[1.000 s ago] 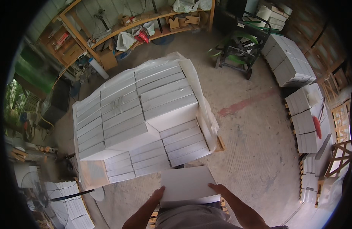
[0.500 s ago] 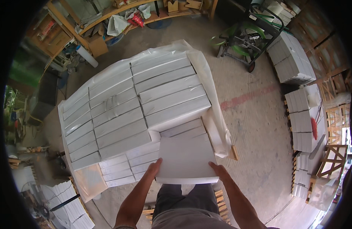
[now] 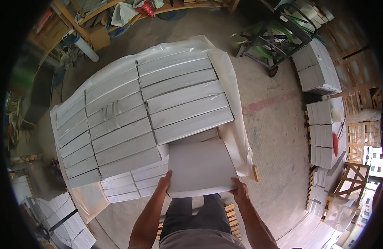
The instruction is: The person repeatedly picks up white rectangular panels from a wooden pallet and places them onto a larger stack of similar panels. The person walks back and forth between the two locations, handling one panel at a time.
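A flat white cardboard box (image 3: 201, 166) is held level in front of my waist. My left hand (image 3: 165, 182) grips its left edge near the front corner, and my right hand (image 3: 240, 187) grips the right edge in the same way. The undersides of both grips are hidden. Just beyond lies a big stack of long white boxes (image 3: 121, 120) in rows, partly wrapped in clear plastic film (image 3: 231, 83). The held box overlaps a lower gap at the stack's near right corner, where its far edge hides part of the boxes beneath.
Wooden pallet slats (image 3: 233, 220) show beside my legs. A black hand cart (image 3: 278, 37) with green strapping stands at the far right. Stacked white boxes (image 3: 320, 128) line the right side, and more white stacks (image 3: 69, 220) sit at lower left. Shelving (image 3: 100, 14) runs along the back.
The box in my hands has risen slightly toward me and now covers more of the gap behind it. The view has shifted a little, and both hands keep their hold.
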The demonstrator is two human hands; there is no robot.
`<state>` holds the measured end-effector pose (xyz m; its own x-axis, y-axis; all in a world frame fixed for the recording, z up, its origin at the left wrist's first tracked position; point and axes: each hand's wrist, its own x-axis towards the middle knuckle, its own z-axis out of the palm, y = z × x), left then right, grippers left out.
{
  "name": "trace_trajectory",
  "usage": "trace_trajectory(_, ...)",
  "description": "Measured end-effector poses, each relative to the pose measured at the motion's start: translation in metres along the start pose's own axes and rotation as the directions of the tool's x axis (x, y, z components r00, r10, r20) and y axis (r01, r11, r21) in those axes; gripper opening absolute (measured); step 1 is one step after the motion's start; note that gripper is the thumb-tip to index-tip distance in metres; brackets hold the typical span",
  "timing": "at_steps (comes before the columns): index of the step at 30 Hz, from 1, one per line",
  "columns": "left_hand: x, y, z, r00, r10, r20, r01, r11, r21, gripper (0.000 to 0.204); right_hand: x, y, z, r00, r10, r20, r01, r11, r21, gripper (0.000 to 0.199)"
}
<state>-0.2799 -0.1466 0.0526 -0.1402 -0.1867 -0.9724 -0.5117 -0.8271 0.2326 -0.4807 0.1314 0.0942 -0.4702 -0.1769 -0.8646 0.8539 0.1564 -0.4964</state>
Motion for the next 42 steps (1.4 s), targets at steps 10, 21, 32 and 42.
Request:
trace_trajectory(10, 0.010, -0.028, 0.025, 0.990, 0.102, 0.102, -0.054, 0.918, -0.392, 0.061, 0.000, -0.015, 0.073, 0.996, -0.090, -0.007, 0.088, 0.946, 0.312, 0.057)
trace_trajectory(21, 0.012, 0.001, 0.016, 0.993, 0.072, 0.089, -0.021, 0.877, -0.479, 0.050, -0.011, -0.031, 0.115, 0.976, -0.179, -0.122, 0.208, 0.931, 0.298, 0.056)
trace_trajectory(32, 0.027, -0.017, -0.004, 0.958, 0.133, 0.255, 0.123, 0.612, -0.781, 0.039, 0.023, -0.045, 0.111, 0.985, -0.165, 0.049, 0.154, 0.973, 0.172, 0.053)
trace_trajectory(42, -0.010, 0.052, 0.014, 0.884, 0.448, 0.135, -0.066, 0.406, -0.911, 0.037, 0.054, -0.098, 0.200, 0.965, -0.238, 0.113, 0.246, 0.967, -0.060, 0.049)
